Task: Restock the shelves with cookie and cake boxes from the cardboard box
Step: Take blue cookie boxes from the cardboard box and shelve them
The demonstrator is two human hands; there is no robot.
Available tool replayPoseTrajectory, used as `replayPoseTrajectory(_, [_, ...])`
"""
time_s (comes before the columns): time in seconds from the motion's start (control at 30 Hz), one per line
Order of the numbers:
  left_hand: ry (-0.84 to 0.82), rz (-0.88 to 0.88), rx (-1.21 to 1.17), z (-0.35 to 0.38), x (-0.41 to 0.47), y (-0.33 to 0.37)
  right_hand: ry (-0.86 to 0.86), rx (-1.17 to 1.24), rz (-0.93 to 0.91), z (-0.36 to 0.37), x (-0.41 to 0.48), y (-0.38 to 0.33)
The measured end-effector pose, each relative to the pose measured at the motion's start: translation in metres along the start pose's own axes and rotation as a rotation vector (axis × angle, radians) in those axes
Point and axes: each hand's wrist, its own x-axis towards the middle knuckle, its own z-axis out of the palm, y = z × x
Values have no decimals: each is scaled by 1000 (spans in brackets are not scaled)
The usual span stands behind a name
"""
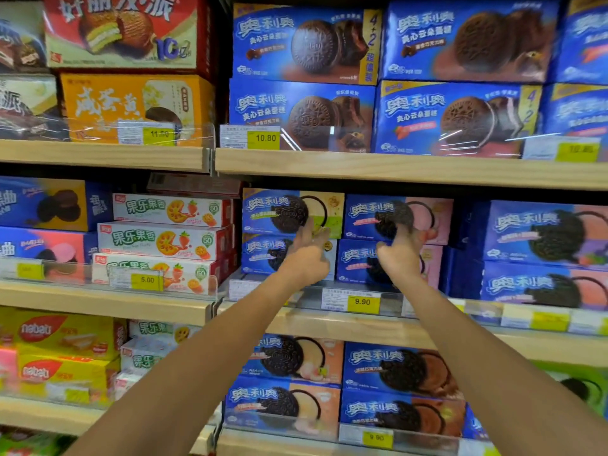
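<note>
Two hands at the OREO stacks, middle shelf

Both arms are stretched out in front of me. My left hand (306, 255) lies against the green-sided boxes (269, 209), two of them stacked. Its fingers are straight and close together, pointing up over the front of the top one. My right hand (399, 253) is at the pink-sided boxes (434, 218) just beside, again two stacked. Its fingers look bent where the pair meet, but blur keeps me from telling whether they pinch anything. The cookie pictures read OREO. Under the hands, a yellow tag (363, 302) on the middle shelf (362, 327) says 9.90. One shelf up I count four blue cake boxes (302, 44) in full view, two marked 4+2, above a 10.80 tag (265, 138). To the left sit three white boxes (164, 240), stacked, each with a 50 badge, behind a 5.00 tag (147, 280). Lower left are two yellow nabati boxes (65, 334).
</note>
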Motion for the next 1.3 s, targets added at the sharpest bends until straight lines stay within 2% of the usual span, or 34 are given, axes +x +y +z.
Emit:
replayPoseTrajectory(0.17, [-30,-1,100,17,10,26,14,-22,187,-35,8,20])
replayPoseTrajectory(0.37, [2,-82,59,30,23,42,-49,-50,183,-55,26,40])
replayPoseTrajectory(0.57, [12,-122,63,29,27,43,0,70,261,-53,31,42])
replayPoseTrajectory(0.8, [-2,-117,-3,31,34,35,-25,76,248,-53,27,40])
replayPoseTrajectory(0.93, [-60,-144,-73,26,36,27,-127,110,275,-53,25,39])
replayPoseTrajectory(1.03, [17,-231,-82,20,29,23,-110,115,267,-46,36,52])
replayPoseTrajectory(1.1, [59,-347,-69,10,24,18,-97,141,251,-50,26,35])
replayPoseTrajectory(1.17, [25,-420,-68,-2,19,11,-110,137,221,-57,8,9])
replayPoseTrajectory(1.3, [-76,-394,-9,-14,13,-1,-204,132,154,-53,-11,-8])
